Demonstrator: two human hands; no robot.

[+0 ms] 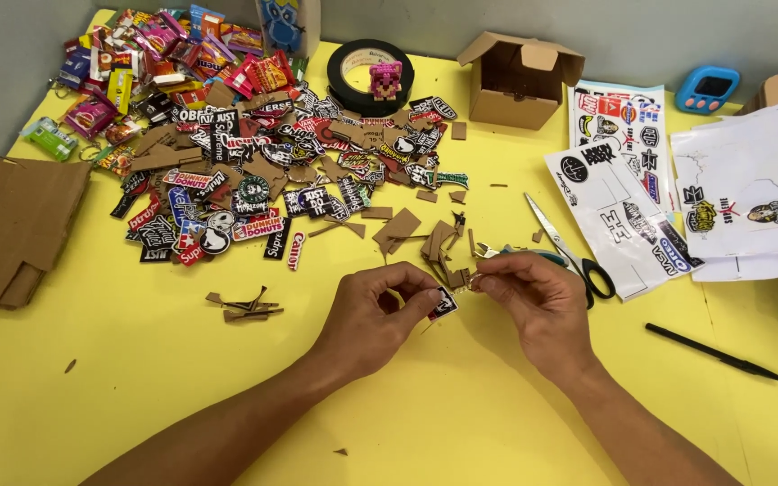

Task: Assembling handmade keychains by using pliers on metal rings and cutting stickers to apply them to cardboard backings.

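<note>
My left hand [373, 315] pinches a small black sticker-covered cardboard tag [443, 304] between thumb and fingers, just above the yellow table [137, 396]. My right hand [533, 292] is closed on a small metal ring or clasp [476, 281] held against the tag's edge. Both hands meet at the middle of the table. Brown cardboard scraps [425, 236] lie right behind them.
A heap of cut sticker tags [263, 171] and colourful mini packets [146, 54] fills the back left. Scissors [569, 247], sticker sheets [623, 189], a black pen [713, 351], a small open cardboard box [520, 81], a tape roll [366, 76], a blue timer [707, 88], flat cardboard [11, 225].
</note>
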